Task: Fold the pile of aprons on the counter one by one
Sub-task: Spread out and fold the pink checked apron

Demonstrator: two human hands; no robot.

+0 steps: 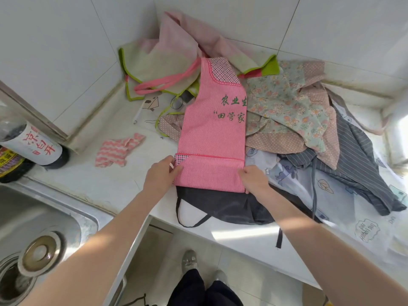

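A pink striped apron (pixel 212 133) with green lettering lies folded lengthwise into a narrow strip on the white counter (pixel 123 184). My left hand (pixel 162 173) pinches its lower left edge, and my right hand (pixel 254 176) pinches its lower right edge. Under its near end lies a black apron (pixel 227 206) with straps hanging over the counter's front. Behind and to the right is the pile: a pink-and-green apron (pixel 167 51), a floral apron (pixel 284 102), a grey striped apron (pixel 362 164) and a pale printed one (pixel 335 195).
A steel sink (pixel 37 235) with a drain sits at the lower left. Two dark bottles (pixel 33 144) stand at the left by the wall. A small pink striped cloth (pixel 117 149) lies left of the apron. Tiled walls close the corner behind.
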